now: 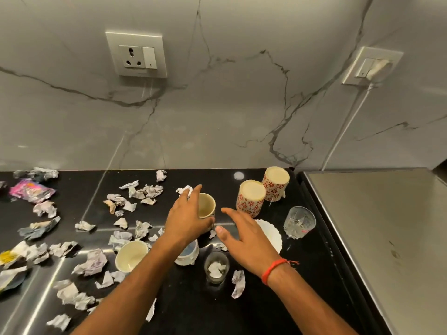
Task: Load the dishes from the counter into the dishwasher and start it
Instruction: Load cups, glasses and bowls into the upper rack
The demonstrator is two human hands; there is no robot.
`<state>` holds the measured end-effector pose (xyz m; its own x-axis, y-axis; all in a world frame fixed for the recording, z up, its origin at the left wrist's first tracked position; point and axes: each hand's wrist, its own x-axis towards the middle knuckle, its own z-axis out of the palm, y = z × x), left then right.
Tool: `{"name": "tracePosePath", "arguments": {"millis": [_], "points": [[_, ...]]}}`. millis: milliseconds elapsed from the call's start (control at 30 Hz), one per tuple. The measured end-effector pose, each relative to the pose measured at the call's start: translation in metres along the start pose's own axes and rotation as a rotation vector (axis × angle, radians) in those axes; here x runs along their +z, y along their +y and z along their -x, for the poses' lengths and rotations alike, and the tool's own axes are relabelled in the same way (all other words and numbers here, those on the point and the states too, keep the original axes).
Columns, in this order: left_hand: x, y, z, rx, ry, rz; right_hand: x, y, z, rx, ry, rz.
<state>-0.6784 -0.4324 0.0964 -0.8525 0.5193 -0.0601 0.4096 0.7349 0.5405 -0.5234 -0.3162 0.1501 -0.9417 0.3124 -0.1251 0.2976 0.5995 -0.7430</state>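
The person is at the collecting step: the left hand point(187, 220) wraps a cream cup point(206, 206) standing mid-desk point(254, 310) among paper scraps, while the right hand point(244, 234) hovers spread and empty above the white plate point(272, 234); next, lifting the cup calls for a firm grip

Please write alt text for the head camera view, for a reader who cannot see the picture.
A person's left hand grips a cream cup on a black counter, while the open right hand reaches beside it. Around them stand two upside-down patterned cups, a clear glass, a white plate and scattered crumpled paper.
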Motion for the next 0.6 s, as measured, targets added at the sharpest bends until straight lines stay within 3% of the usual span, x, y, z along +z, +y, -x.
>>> {"name": "tracePosePath", "arguments": {"millis": [233,367,500,600], "points": [[0.004,0.004,-0.015,0.014,0.008,0.002,-0.013,0.014,0.014,0.032,0.075,-0.023],[-0.005,0.01,-0.015,0.09,0.105,0.11,-0.025,0.023,0.022,0.048,0.13,-0.043],[-0.033,0.041,-0.005,0.175,0.158,0.426,-0.042,0.029,0.029,0.048,0.221,-0.088],[-0.048,0.088,0.021,0.203,0.047,0.766,-0.052,0.035,0.036,0.052,0.267,-0.178]]}}
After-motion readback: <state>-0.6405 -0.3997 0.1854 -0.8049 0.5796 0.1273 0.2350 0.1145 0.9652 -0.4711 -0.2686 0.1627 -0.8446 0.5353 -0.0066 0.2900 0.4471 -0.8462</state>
